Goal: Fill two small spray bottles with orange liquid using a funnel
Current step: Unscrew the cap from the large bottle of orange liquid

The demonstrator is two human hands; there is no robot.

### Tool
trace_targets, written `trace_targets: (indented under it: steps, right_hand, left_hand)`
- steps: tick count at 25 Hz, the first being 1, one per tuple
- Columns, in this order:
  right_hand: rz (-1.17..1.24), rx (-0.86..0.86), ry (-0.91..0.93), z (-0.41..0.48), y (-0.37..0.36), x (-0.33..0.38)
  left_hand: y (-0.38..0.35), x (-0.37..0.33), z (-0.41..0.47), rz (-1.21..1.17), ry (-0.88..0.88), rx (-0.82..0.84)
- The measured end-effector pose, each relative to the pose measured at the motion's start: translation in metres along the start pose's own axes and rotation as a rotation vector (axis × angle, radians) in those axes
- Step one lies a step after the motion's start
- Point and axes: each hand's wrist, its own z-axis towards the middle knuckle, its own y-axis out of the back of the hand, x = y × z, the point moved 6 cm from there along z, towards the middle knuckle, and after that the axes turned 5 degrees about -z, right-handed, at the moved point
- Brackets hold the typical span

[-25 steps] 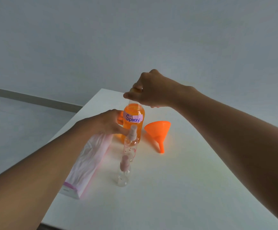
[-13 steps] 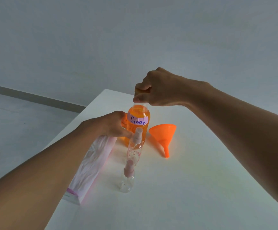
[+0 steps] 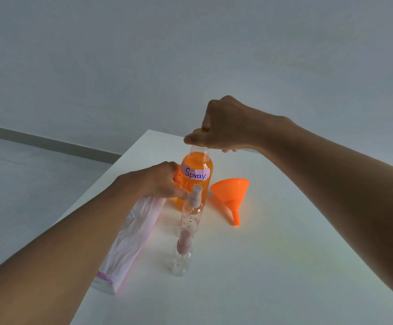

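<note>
Little was done: near the tabletop's far edge the left hand (image 3: 158, 184) gripped the orange bottle (image 3: 194, 181); the right hand (image 3: 223, 127) clenched its top, perhaps a cap; both spray bottles (image 3: 192, 212) stood empty; the funnel (image 3: 232, 195) lay unused.

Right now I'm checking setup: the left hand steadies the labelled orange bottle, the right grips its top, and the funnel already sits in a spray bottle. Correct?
Not quite. In the head view the funnel lies on the table, beside the orange bottle, in no spray bottle. The rest holds.
</note>
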Motion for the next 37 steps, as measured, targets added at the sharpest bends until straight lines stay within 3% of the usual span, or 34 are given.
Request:
trace_targets:
  steps: [8, 12, 16, 21, 23, 28, 31, 34, 37]
  right_hand:
    - [-0.118, 0.052, 0.315, -0.007, 0.005, 0.006]
    - [0.007, 0.110, 0.187, -0.005, 0.006, -0.004]
    - [-0.047, 0.020, 0.015, -0.002, 0.004, -0.003]
    - [-0.011, 0.001, 0.199, -0.006, 0.012, 0.003]
    - [0.067, -0.082, 0.229, -0.014, 0.024, -0.002]
    - [0.496, -0.435, -0.015, -0.070, 0.000, -0.045]
    - [0.601, -0.389, -0.181, -0.107, -0.080, -0.055]
    - [0.511, -0.235, -0.282, -0.131, -0.150, -0.050]
    - [0.436, -0.164, -0.309, -0.139, -0.178, -0.045]
  left_hand:
    - [0.000, 0.000, -0.001, -0.009, 0.008, -0.002]
    - [0.001, 0.000, -0.002, -0.003, 0.015, 0.003]
    - [0.000, 0.000, -0.001, 0.022, 0.027, 0.003]
    - [-0.001, -0.002, -0.001, 0.019, 0.043, 0.003]
    - [-0.002, -0.002, -0.002, 0.028, 0.064, 0.014]
    - [0.000, -0.010, -0.008, 0.048, 0.084, 0.036]
    - [0.001, -0.012, -0.013, 0.003, 0.085, 0.018]
    - [0.000, -0.010, -0.018, -0.102, 0.054, 0.038]
    - [0.021, -0.005, -0.033, 0.039, 0.107, -0.095]
